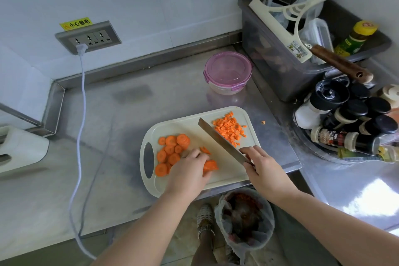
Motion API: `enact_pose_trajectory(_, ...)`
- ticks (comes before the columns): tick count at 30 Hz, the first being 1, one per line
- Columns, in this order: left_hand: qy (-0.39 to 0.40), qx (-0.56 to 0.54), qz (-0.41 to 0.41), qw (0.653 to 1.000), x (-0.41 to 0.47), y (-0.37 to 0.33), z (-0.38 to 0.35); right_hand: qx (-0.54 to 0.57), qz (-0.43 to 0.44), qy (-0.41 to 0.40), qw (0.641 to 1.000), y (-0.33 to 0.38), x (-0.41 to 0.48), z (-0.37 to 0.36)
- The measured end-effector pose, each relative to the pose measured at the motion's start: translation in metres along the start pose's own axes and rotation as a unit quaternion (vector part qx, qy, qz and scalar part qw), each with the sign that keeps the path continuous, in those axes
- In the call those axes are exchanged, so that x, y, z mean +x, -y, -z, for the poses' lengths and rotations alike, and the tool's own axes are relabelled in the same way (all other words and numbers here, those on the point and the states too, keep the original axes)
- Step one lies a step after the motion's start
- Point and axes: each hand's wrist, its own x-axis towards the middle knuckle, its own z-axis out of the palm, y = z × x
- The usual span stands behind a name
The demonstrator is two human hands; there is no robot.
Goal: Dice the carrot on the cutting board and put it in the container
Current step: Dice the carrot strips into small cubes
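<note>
A cream cutting board [226,175] lies on the steel counter. Round carrot slices [170,153] are spread over its left half, and a heap of diced carrot [230,130] sits at its far right corner. My left hand [190,170] grips a small stack of carrot slices [210,165] near the board's middle. My right hand [262,168] grips the handle of a cleaver [218,139], whose blade slants up and left between the slices and the dice. Behind the board stands a round container with a pink lid [227,71], and the lid is on.
One carrot bit [263,122] lies on the counter right of the board. A grey bin with a squeegee [302,34] and a rack of spice bottles [349,119] crowd the right side. A white cable [81,136] hangs from the wall socket [88,38]. A lined trash bin [245,218] stands on the floor below.
</note>
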Motion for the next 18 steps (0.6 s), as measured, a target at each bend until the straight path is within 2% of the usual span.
enact_pose_trajectory(9,-0.052,-0.087,0.056,0.993,0.012,0.020,0.014,-0.003,-0.014,0.001,1.000,0.001,0.001,0.001)
enact_pose_trajectory(13,0.064,0.002,-0.036,0.997,0.037,0.034,0.025,-0.006,-0.016,-0.001,1.000,0.001,0.003,0.004)
enact_pose_trajectory(15,0.112,0.009,-0.081,0.990,0.048,0.031,0.025,-0.008,-0.020,0.000,1.000,0.000,0.003,0.006)
enact_pose_trajectory(18,0.130,0.017,-0.138,0.982,0.056,0.028,0.022,-0.009,-0.031,-0.001,0.999,-0.002,0.003,0.008)
